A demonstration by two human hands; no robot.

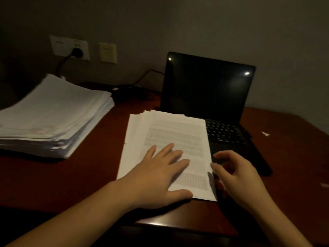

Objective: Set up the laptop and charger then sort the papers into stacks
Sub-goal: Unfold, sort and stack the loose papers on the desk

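A small stack of printed papers (170, 132) lies in the middle of the desk, its right edge overlapping the laptop's keyboard. My left hand (160, 173) rests flat on the stack, fingers spread. At the stack's right edge my right hand (235, 173) has its fingers curled, the fingertips touching the sheets' edge. The black laptop (210, 90) stands open with a dark screen, behind and to the right of the stack. Its charger brick and cable (128, 90) lie at the back. A black plug (77, 52) sits in the wall socket. A thick paper pile (53, 114) fills the left side.
The dark red wooden desk (80, 175) has its front edge just below my hands. A cream wall switch (107, 52) is beside the socket. Small white paper scraps (265, 134) lie on the right part of the desk.
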